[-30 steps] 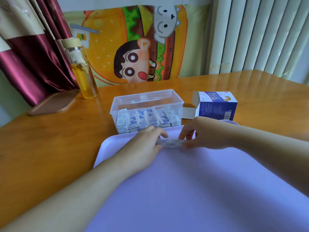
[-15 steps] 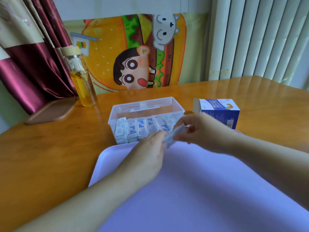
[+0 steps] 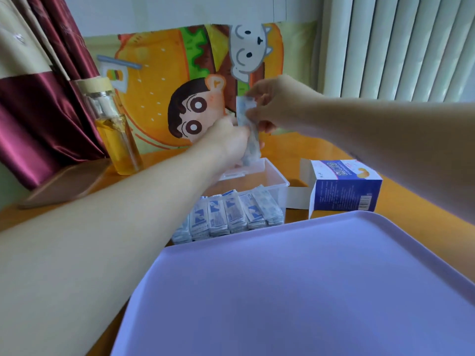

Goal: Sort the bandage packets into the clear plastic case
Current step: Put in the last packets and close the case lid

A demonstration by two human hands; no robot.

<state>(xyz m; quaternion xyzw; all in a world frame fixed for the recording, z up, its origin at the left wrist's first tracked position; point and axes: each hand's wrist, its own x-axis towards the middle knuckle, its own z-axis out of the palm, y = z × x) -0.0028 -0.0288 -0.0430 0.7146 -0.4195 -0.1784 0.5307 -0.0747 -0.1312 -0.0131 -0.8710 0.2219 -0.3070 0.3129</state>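
A stack of bandage packets (image 3: 248, 129) stands upright in the air above the back of the clear plastic case (image 3: 279, 185). My left hand (image 3: 228, 140) grips its lower end and my right hand (image 3: 275, 104) pinches its upper end. Several more white-and-blue packets (image 3: 228, 214) stand in a row along the front wall inside the case. The rear half of the case holds no packets that I can see.
A lilac tray (image 3: 308, 291) fills the foreground in front of the case. An opened blue-and-white bandage box (image 3: 344, 188) stands right of the case. A glass bottle of yellow liquid (image 3: 115, 134) and a brown wooden board (image 3: 66, 183) sit at the left on the wooden table.
Both hands lifted the packet stack off the tray, turned it upright and carried it up and away over the case. The camera view has tilted as well.
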